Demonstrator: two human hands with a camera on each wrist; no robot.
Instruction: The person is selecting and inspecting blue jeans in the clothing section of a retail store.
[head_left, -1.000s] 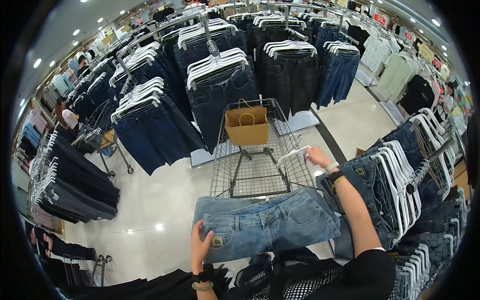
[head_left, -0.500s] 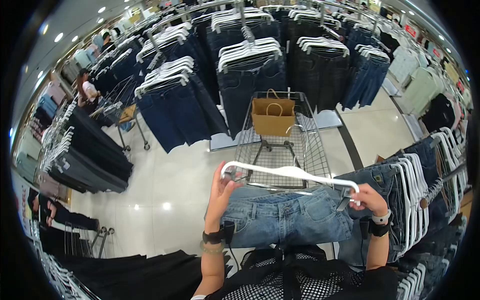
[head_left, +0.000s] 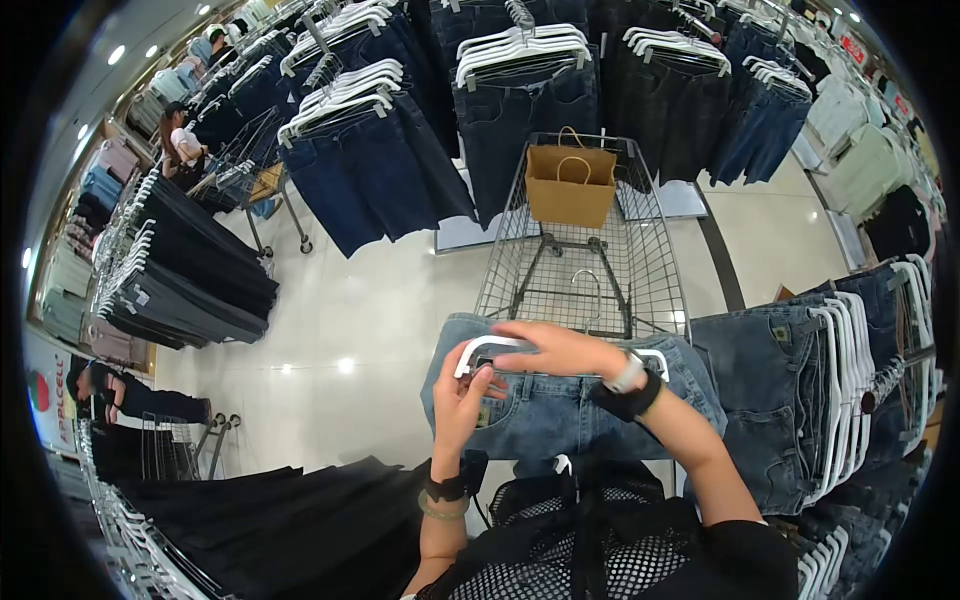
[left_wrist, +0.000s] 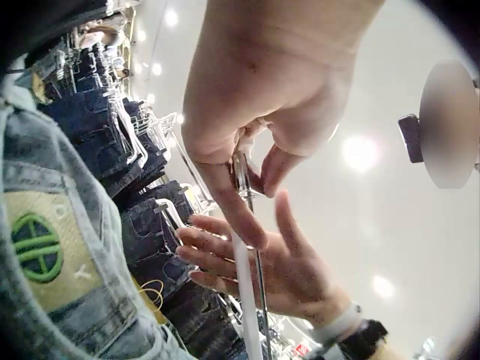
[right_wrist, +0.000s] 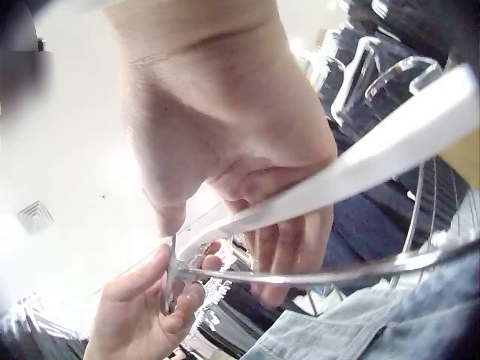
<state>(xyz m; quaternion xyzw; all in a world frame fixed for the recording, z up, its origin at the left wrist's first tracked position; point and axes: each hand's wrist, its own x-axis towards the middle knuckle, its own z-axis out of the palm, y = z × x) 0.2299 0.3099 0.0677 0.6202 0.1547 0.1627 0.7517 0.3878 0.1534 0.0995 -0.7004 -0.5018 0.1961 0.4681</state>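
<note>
A white hanger (head_left: pixel 652 356) with a metal bar (right_wrist: pixel 315 277) lies across light-blue jeans (head_left: pixel 570 415), folded over the near end of a cart. My left hand (head_left: pixel 458 405) pinches the metal clip (right_wrist: pixel 172 277) at the hanger's left end between thumb and fingers. My right hand (head_left: pixel 560 350) reaches across to that same end. In the right wrist view its thumb is right at the clip, while its loosely straight fingers pass behind the hanger's arm. A patch (left_wrist: pixel 49 251) with a green emblem shows on the jeans in the left wrist view.
A brown paper bag (head_left: pixel 570 188) stands at the far end of the wire cart (head_left: pixel 655 255). Jeans on white hangers (head_left: pixel 840 390) hang close on my right. Dark trousers (head_left: pixel 520 120) hang ahead, more (head_left: pixel 200 260) at left. A person (head_left: pixel 183 145) stands by another cart.
My right hand first held the hanger out beside the cart, then both hands held its ends. Now it has crossed to the left end, and the hanger is lower over the jeans.
</note>
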